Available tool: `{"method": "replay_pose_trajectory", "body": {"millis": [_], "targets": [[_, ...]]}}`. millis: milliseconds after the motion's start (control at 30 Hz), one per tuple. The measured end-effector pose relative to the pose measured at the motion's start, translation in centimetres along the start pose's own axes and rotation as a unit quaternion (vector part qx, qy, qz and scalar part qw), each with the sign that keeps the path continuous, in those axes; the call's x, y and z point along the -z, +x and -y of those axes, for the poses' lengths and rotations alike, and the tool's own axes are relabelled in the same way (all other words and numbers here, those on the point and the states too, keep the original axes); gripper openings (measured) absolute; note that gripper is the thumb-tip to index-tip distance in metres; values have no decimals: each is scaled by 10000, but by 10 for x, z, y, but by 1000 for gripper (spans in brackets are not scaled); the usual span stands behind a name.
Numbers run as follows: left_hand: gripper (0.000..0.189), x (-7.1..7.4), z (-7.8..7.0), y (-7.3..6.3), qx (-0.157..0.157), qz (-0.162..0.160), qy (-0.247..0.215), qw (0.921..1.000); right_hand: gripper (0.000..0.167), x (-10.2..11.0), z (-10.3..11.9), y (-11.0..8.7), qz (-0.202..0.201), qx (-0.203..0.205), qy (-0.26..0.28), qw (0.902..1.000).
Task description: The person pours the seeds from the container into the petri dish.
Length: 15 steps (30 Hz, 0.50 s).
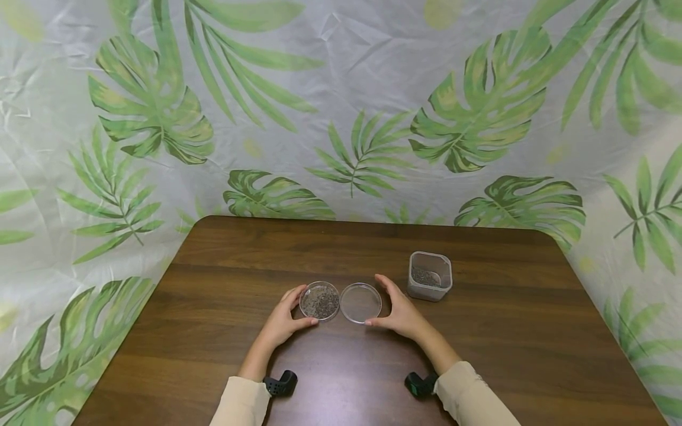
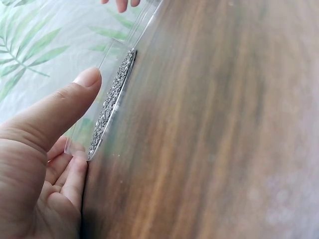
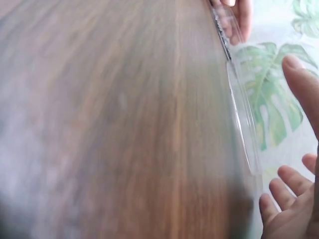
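Observation:
A clear round petri dish [image 1: 322,303] with dark grey grains spread over its bottom rests on the table. My left hand [image 1: 285,313] holds it from the left, thumb at the near rim and fingers at the far side. In the left wrist view the grains [image 2: 112,99] form a thin layer inside the dish wall. Right beside it lies a second clear dish [image 1: 360,303] with no grains in it. My right hand [image 1: 401,310] is spread around its right side. The right wrist view shows those fingers [image 3: 284,194] apart from the dish's edge.
Behind my right hand stands a clear square plastic tub [image 1: 430,276] with more dark grains inside. The brown wooden table [image 1: 240,248] ends at the back against a leaf-patterned cloth [image 1: 362,77]. A black band with a camera sits on each wrist.

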<state>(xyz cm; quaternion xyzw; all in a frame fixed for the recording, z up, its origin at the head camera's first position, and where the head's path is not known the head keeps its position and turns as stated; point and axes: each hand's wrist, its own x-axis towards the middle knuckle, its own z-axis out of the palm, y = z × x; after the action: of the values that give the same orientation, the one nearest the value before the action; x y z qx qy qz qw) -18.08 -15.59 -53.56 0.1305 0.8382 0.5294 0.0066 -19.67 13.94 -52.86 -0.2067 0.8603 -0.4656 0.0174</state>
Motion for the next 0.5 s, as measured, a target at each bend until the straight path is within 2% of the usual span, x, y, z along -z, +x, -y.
{"method": "replay_pose_trajectory", "body": {"millis": [267, 500], "targets": [[83, 0, 2, 0, -66, 9, 3, 10000, 105, -6, -2, 4, 189, 105, -121, 9997], [82, 0, 2, 0, -134, -4, -24, 9999, 105, -8, -1, 6, 311, -27, -416, 9986]]}}
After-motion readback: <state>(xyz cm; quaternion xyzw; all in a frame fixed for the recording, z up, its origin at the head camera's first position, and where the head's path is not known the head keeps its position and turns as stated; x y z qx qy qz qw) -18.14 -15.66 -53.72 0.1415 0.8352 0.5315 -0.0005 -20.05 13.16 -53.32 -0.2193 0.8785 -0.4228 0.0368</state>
